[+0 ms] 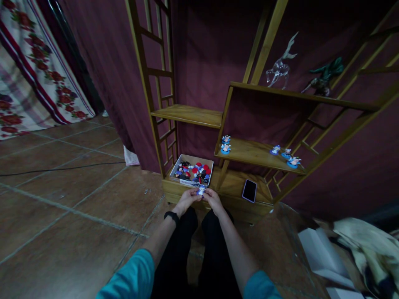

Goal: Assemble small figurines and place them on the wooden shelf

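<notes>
Toy point(201, 190) too small for fine detail, its edges partly covered by the grip; figures point(199, 171) in the box point(199, 159) overlap, many half hidden, and pale cloth point(370, 241) well right of the box is blurred and cut off by the frame. Left hand point(187, 199) and right hand point(213, 199) sit just in front of the box, fingers bent inward, pinching the white-and-purple toy from both sides. Box shallow, pale-walled, rectangular; to its right, a flat, dark-screened phone point(249, 190) on a smooth wooden ledge point(232, 182).
</notes>
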`<state>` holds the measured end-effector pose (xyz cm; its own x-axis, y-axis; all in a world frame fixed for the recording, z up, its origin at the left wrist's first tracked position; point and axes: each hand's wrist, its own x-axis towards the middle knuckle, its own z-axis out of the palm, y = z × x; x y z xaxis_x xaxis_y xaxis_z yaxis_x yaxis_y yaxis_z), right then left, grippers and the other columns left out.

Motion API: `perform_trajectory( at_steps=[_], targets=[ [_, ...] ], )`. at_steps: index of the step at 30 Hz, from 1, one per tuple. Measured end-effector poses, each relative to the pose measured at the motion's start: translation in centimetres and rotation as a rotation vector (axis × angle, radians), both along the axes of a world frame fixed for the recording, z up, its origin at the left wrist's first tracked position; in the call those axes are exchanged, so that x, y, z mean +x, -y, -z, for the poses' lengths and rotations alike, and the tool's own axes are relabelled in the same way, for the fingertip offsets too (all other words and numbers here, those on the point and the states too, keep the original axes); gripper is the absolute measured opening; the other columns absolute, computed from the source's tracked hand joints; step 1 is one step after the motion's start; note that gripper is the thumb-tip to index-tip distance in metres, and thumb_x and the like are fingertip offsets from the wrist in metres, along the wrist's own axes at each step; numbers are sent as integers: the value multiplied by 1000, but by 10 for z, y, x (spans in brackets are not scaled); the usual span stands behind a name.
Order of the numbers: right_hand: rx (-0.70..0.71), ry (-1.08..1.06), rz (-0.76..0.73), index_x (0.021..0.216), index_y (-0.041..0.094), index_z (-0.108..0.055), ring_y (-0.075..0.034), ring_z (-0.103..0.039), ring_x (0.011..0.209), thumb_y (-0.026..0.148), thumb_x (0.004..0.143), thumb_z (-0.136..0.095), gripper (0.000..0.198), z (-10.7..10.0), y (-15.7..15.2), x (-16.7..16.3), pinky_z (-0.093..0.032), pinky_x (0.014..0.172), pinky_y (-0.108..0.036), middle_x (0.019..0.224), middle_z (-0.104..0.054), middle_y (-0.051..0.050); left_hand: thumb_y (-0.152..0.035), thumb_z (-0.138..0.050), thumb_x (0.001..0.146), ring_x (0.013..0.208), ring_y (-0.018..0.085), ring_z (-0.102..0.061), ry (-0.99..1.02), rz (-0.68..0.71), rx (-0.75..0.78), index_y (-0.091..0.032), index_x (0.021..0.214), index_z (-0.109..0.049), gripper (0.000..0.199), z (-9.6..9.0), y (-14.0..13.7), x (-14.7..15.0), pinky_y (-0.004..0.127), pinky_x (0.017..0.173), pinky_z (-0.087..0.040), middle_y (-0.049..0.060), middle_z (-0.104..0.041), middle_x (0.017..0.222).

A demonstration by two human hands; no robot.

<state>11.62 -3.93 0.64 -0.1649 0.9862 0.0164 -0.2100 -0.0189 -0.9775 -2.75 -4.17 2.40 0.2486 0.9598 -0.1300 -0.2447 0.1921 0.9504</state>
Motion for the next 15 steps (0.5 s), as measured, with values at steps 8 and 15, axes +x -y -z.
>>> perform_trajectory(
  at_steps=[8,15],
  targets=[
    [68,7,81,95,21,-63,-20,-62,89,33,63,-67,35,0,-3,0,-43,87,-36,96,-68,-4,-18,-79,47,60,11,-58,-37,-127,65,-12,87,-59,45,9,-3,3,26,64,-45,1,-64,67],
    [57,-8,89,103,21,-60,-20,-61,90,32,63,-67,42,-1,1,2,-44,86,-35,98,-67,-5,-14,-78,45,62,11,-56,-83,-157,138,-15,84,-54,46,17,-6,6,26,65,-44,-2,-60,66]
  ],
)
